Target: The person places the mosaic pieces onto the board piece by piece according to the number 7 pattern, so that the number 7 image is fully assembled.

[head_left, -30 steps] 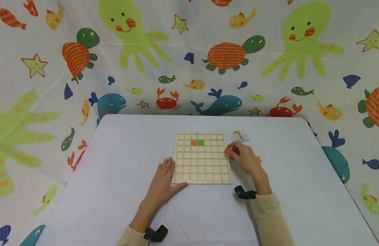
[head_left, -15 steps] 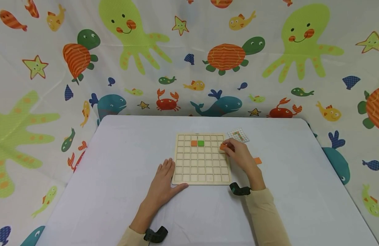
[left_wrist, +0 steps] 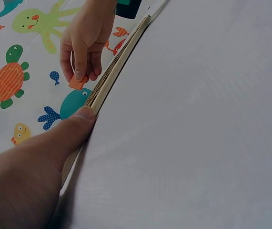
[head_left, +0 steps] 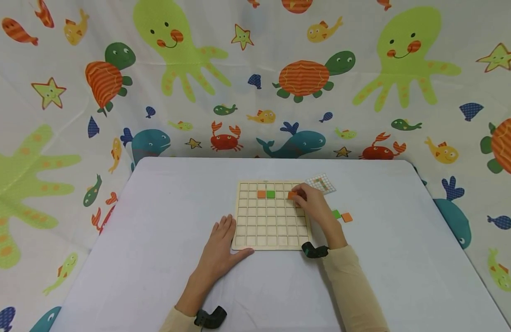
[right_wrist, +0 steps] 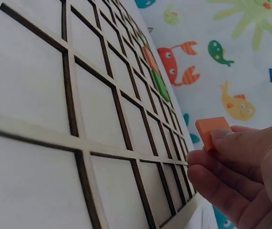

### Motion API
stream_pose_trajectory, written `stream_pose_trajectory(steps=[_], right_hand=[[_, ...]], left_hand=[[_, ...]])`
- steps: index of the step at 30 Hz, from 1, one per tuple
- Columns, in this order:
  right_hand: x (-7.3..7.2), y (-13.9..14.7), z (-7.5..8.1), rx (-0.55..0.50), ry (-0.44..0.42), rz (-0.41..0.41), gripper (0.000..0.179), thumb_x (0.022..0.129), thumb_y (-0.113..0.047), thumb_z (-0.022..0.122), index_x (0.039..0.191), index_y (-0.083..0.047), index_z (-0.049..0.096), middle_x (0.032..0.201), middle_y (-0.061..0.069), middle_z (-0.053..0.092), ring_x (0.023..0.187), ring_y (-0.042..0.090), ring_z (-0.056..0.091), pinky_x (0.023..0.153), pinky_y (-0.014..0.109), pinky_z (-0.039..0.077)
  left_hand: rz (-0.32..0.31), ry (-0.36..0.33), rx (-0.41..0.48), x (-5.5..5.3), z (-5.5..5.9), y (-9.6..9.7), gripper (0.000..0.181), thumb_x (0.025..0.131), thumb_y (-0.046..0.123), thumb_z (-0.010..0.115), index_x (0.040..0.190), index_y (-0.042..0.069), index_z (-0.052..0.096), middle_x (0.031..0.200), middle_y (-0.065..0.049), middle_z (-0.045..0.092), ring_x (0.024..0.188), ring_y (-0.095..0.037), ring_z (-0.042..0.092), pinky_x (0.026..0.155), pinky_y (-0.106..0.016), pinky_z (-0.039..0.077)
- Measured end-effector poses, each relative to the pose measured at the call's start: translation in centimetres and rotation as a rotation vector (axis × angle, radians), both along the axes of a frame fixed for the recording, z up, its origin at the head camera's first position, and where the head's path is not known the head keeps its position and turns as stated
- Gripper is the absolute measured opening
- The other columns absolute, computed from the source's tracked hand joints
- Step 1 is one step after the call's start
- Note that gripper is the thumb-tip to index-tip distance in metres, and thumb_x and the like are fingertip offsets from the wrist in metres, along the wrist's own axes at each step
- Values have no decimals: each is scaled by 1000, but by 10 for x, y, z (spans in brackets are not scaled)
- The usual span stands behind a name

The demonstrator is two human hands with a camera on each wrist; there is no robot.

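Observation:
A wooden grid board (head_left: pixel 261 250) lies on the white table. In its second row from the far edge sit an orange tile (head_left: pixel 261 194) and a green tile (head_left: pixel 270 194), side by side. My right hand (head_left: pixel 315 205) pinches another orange tile (right_wrist: pixel 211 130) between thumb and fingers, above the board's upper right part. My left hand (head_left: pixel 217 244) lies along the board's left edge with straight fingers, its thumb (left_wrist: pixel 76 121) touching the near edge at the corner.
Right of the board lie a loose green tile (head_left: pixel 336 214) and an orange tile (head_left: pixel 347 217). A small pattern card (head_left: pixel 322 183) with a printed grid is near the board's far right corner. A cloth with sea animals (head_left: pixel 255 83) hangs behind the table.
My right hand has moved left over the board with the orange tile, and the loose green tile has come into view beside it. The left hand has stayed in place.

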State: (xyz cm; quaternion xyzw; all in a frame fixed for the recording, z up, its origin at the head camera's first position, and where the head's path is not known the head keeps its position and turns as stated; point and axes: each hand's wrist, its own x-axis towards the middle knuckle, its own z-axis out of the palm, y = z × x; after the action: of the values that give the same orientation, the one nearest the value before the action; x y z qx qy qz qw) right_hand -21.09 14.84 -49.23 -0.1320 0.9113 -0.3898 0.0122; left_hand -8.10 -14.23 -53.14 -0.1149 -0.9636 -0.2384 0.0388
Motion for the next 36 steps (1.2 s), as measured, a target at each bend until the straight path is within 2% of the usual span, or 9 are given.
stream_pose_trajectory(steps=[15, 36], right_hand=[[-10, -17, -9, 1, 5, 37, 21, 100, -18, 63, 117, -8, 65, 108, 9, 71, 91, 21, 64, 82, 37, 56], [-19, -28, -14, 45, -14, 47, 19, 100, -23, 63, 115, -11, 67, 100, 6, 71, 86, 19, 63, 76, 34, 53]], left_hand=[[7, -3, 1, 1, -1, 0, 103, 83, 62, 71, 152, -5, 36, 162, -21, 31, 154, -35, 25, 126, -51, 21], [0, -3, -14, 0, -4, 0, 102, 84, 64, 69, 152, -5, 36, 162, -21, 31, 154, -35, 25, 126, -51, 21]])
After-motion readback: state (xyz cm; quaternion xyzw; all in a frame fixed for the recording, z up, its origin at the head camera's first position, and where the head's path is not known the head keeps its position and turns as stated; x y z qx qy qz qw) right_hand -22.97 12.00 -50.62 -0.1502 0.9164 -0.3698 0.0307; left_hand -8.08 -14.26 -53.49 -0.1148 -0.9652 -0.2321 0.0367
